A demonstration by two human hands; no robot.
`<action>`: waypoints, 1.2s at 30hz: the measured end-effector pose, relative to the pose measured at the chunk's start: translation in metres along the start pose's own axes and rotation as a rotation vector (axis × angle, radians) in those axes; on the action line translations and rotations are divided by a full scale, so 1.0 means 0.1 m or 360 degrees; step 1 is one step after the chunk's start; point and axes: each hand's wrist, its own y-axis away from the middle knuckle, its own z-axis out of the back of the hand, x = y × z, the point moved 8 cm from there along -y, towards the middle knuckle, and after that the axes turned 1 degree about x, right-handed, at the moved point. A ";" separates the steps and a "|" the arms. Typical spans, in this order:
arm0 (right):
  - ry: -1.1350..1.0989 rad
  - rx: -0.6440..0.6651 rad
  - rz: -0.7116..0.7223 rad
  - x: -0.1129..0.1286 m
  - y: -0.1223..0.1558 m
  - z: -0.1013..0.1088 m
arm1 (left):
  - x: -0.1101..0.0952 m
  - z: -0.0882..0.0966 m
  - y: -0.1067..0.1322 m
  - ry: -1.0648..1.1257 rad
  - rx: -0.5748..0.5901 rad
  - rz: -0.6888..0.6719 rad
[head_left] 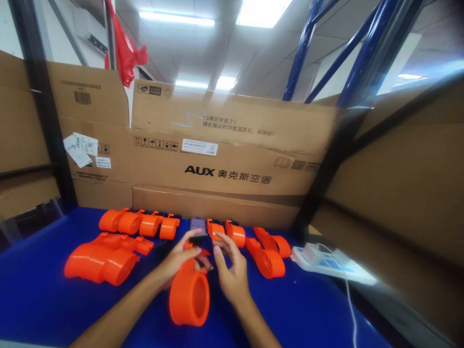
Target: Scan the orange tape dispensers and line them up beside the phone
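Note:
My left hand [177, 263] is closed on the upper end of a rolled orange strap [189, 295], near a black clip-like piece [197, 239]. The strap's thick loop hangs below my fingers, its round opening turned to the right. Beside it, my right hand [234, 273] has its thumb and fingers apart and curved toward the black piece. I see nothing in that hand, and contact with the strap cannot be made out. Behind my hands, a phone [197, 224] with a lit screen leans near the cardboard.
More rolled orange straps with black pieces [141, 223] line the back of the blue surface [47, 309]. Several others [99, 261] lie at left, and two [270, 261] at right. A white power strip [333, 265] with a cable sits far right. A cardboard wall [163, 159] stands behind.

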 end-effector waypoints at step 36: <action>0.0020 0.0351 -0.0490 -0.39 0.02 -0.27 | -0.12 0.08 -0.06 0.0303 -0.0086 -0.0042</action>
